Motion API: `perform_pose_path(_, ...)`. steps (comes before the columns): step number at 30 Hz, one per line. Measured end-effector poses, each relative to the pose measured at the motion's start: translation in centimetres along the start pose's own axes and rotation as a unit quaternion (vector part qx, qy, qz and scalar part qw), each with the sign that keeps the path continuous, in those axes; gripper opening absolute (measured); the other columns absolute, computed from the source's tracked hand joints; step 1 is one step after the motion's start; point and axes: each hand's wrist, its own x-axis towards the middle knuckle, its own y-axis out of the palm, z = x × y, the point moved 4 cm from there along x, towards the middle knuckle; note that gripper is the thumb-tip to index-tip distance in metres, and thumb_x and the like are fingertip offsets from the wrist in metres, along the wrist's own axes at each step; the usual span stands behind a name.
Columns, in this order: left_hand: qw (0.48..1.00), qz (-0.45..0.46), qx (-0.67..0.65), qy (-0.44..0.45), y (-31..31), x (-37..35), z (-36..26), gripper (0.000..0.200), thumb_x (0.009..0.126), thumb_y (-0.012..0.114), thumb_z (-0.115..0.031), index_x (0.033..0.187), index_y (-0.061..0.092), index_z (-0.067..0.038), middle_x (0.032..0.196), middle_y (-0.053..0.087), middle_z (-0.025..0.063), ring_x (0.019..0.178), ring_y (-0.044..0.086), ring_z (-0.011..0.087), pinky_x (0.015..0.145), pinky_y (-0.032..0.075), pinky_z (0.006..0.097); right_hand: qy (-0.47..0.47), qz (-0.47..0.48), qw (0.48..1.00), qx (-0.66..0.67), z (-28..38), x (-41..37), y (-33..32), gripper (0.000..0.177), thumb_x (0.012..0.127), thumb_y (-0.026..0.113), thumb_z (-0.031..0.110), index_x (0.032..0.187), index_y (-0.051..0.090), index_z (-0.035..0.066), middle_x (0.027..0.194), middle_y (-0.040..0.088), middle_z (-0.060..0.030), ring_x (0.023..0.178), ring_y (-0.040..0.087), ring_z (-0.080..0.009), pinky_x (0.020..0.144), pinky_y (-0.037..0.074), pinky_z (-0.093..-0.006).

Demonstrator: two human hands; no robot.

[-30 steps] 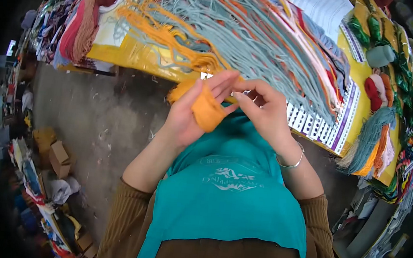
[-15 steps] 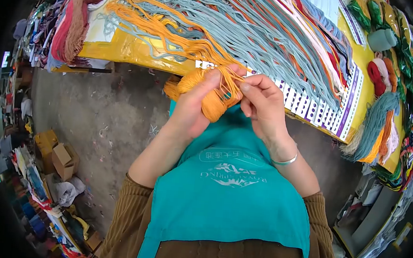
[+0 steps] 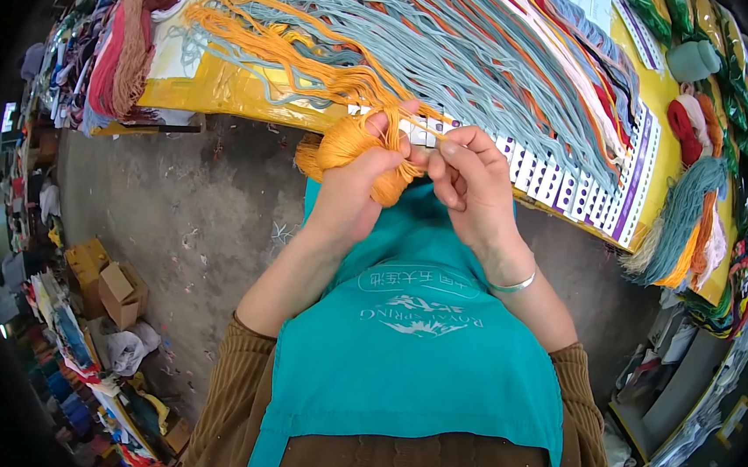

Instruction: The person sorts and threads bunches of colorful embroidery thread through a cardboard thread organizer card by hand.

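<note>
A skein of orange yarn is in my left hand, its fingers and thumb wrapped round the strands. My right hand is closed just to the right, thumb and forefinger pinching an orange strand that runs across from the skein. Both hands are above the front edge of the table, over the teal apron. Orange strands lie on the table just beyond the skein. Among them and to the right spread long pale blue strands. White cards with dark holes line the table edge.
The yellow-covered table curves across the front. Red and brown hanks hang at its left, and a blue-grey hank at its right. A teal spool stands at the far right. Cardboard boxes are on the floor at left.
My left hand has tilted the skein a little and moved slightly left, gathering the loose loops. My right hand stays pinched, now a bit farther from the skein with a strand stretched between.
</note>
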Motion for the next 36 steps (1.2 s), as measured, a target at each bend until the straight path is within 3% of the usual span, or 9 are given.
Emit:
perform_pose_path(6,0.996,-0.035,0.083,0.001,1.9,-0.5,-0.8,0.055,0.09,0.054,0.001,0.142,0.038,-0.002,0.09,0.051,-0.002,0.064,0.04,0.003,0.057,0.035,0.0227,-0.023,0.008,0.997,-0.079,-0.7,-0.1,0.2,0.005,0.094,0.058,0.008,0.094,0.059,0.003,0.066,0.057,-0.0016,0.053,0.045,-0.0041,0.044,0.032,-0.0189)
perform_pose_path(12,0.994,-0.046,0.098,0.004,1.9,-0.4,-0.7,0.056,0.089,0.055,0.003,0.142,0.039,-0.002,0.087,0.049,-0.0027,0.064,0.04,0.0014,0.055,0.034,0.0191,-0.035,-0.002,0.996,-0.087,-0.9,-0.1,0.2,0.003,0.093,0.058,0.006,0.094,0.058,0.003,0.066,0.057,-0.0014,0.051,0.044,-0.0038,0.044,0.032,-0.019)
perform_pose_path(36,0.995,-0.047,0.089,0.007,1.9,-0.2,-0.3,0.052,0.089,0.054,0.002,0.14,0.042,-0.001,0.084,0.048,-0.0038,0.066,0.04,0.0018,0.06,0.037,0.0209,-0.035,-0.007,0.998,-0.045,-0.7,0.0,-0.1,0.002,0.093,0.057,0.005,0.091,0.057,0.004,0.066,0.055,0.0,0.051,0.042,-0.0031,0.044,0.031,-0.0192)
